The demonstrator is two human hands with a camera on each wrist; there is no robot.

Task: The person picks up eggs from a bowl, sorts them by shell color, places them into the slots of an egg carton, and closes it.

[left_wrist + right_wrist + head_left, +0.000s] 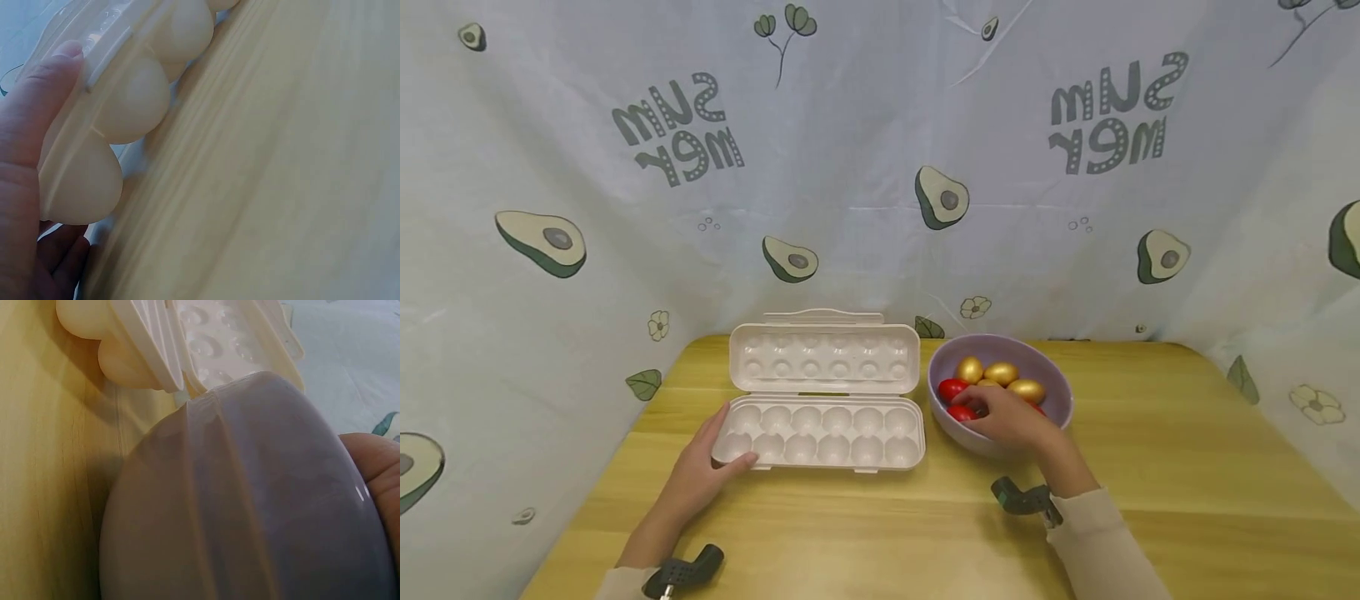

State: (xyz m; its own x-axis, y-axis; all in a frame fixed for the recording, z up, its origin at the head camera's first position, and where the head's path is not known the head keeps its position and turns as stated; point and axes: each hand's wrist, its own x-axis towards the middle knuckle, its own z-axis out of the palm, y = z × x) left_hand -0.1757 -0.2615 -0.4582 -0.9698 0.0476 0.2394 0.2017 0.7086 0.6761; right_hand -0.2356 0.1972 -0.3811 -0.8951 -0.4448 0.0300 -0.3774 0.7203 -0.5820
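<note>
A pale plastic egg box (820, 433) lies with its lid (824, 358) folded back, its two rows of cups bare. My left hand (700, 462) grips the left end of the box, thumb over the front rim, as the left wrist view also shows with the thumb (53, 75) on the edge. To the right, a lilac bowl (1052, 367) holds several gold eggs (1002, 372) and red eggs (952, 389). My right hand (1007, 417) reaches into it, thumb and fingertips around a red egg (961, 413) near the bowl's left side. In the right wrist view the bowl wall hides the fingertips.
Everything stands on a wood-grain table (865, 533). A pale curtain (850, 150) printed with avocados hangs behind and at both sides. Dark wrist-worn camera mounts (1022, 497) stick out from both wrists. The bowl stands close beside the box's right end.
</note>
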